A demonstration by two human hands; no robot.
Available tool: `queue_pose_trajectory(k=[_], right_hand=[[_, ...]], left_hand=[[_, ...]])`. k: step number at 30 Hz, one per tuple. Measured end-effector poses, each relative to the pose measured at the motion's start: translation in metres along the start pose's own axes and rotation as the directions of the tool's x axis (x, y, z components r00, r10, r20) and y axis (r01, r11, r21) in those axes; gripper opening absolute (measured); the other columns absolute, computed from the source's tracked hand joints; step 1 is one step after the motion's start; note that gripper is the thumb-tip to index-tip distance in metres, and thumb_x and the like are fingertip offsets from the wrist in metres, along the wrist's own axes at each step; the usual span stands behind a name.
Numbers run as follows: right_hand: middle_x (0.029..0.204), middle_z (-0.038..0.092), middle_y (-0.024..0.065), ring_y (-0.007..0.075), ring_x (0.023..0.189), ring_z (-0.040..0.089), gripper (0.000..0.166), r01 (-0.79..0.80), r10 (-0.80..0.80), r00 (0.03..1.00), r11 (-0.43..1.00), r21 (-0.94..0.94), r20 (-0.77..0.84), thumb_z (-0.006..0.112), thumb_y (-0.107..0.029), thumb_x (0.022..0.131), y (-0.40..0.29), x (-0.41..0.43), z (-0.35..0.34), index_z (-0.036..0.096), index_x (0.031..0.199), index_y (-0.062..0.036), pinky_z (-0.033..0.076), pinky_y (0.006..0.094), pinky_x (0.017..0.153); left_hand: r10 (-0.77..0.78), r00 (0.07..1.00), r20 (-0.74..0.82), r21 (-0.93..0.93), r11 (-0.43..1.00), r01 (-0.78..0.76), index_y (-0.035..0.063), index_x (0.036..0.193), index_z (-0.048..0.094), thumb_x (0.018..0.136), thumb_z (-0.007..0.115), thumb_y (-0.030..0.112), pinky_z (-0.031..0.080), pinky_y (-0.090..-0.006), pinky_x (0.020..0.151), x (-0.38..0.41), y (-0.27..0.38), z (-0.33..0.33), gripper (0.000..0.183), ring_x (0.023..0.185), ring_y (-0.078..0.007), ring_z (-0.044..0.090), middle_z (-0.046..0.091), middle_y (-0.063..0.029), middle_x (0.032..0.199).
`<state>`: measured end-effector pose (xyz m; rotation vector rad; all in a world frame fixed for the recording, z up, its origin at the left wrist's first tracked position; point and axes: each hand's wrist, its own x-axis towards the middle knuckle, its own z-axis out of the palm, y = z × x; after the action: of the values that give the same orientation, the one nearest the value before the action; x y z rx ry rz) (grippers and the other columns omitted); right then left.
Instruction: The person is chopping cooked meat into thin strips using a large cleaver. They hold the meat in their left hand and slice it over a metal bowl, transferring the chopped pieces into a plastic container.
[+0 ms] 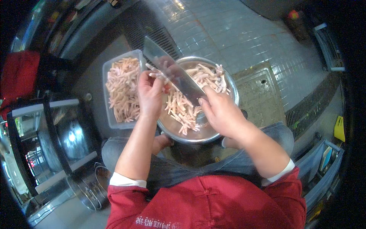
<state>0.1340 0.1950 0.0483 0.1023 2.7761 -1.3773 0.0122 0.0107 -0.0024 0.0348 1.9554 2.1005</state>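
Note:
My right hand [221, 110] grips a broad Chinese cleaver [174, 73], its blade slanting up and to the left over a round stainless steel basin [168, 126]. Pinched in the fingers of my left hand [151, 93] is a pale chicken foot [155, 71], its toes spread upward; the blade hides part of it. Several chicken feet [183, 111] lie in the basin below, in a lower heap and an upper heap at its far side. Left of the basin stands a translucent plastic tub [107, 114] heaped with chicken feet [123, 88].
Wet tiled floor [217, 28] stretches beyond the basin, with a square drain cover [257, 88] to its right. A slotted floor grate [308, 106] runs farther right, near a blue crate [317, 169]. At the left are a glass-fronted cabinet [64, 134] and a metal pot [88, 191].

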Motion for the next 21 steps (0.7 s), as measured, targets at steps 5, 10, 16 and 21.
queue_pose_trajectory(k=[5,10,16,21], right_hand=[[0.073,0.063,0.0254,0.0456,0.072,0.064,0.017,0.014,-0.014,1.000,1.000,-0.011,0.008,0.053,-0.015,0.096,-0.006,0.000,0.003,0.050,0.103,0.0002,0.050,0.0536,0.066],[0.075,0.063,0.0248,0.0447,0.072,0.064,0.019,-0.066,0.064,0.996,0.997,-0.042,-0.054,0.051,-0.016,0.097,-0.010,0.018,0.015,0.049,0.102,0.0017,0.050,0.0537,0.066],[0.079,0.064,0.0260,0.0451,0.078,0.064,0.018,-0.088,0.093,0.990,0.995,-0.054,0.106,0.051,-0.014,0.096,-0.017,0.004,0.001,0.050,0.102,0.0025,0.050,0.0542,0.070],[0.081,0.063,0.0280,0.0460,0.079,0.063,0.019,-0.088,0.089,0.996,0.996,-0.031,0.015,0.051,-0.014,0.096,-0.008,0.007,0.010,0.049,0.102,0.0040,0.050,0.0541,0.072]], left_hand=[[0.077,0.996,-0.034,0.043,0.996,-0.075,0.0046,0.100,0.053,0.094,0.058,0.007,0.045,-0.0251,0.056,-0.004,-0.007,0.002,0.009,0.065,-0.0112,0.057,0.061,-0.0050,0.083],[0.030,0.999,0.011,0.073,0.997,-0.031,0.0042,0.095,0.050,0.094,0.057,0.006,0.046,-0.0223,0.055,-0.015,-0.009,0.017,0.007,0.064,-0.0083,0.056,0.058,-0.0027,0.082],[-0.002,0.994,-0.110,0.005,1.000,0.003,0.0045,0.095,0.050,0.096,0.058,0.009,0.044,-0.0238,0.053,-0.008,-0.005,0.002,0.009,0.060,-0.0093,0.054,0.057,-0.0032,0.079],[-0.005,0.999,-0.038,0.087,0.996,0.008,0.0056,0.098,0.054,0.092,0.057,0.009,0.045,-0.0265,0.052,-0.012,-0.017,0.011,0.008,0.060,-0.0123,0.057,0.060,-0.0046,0.079]])
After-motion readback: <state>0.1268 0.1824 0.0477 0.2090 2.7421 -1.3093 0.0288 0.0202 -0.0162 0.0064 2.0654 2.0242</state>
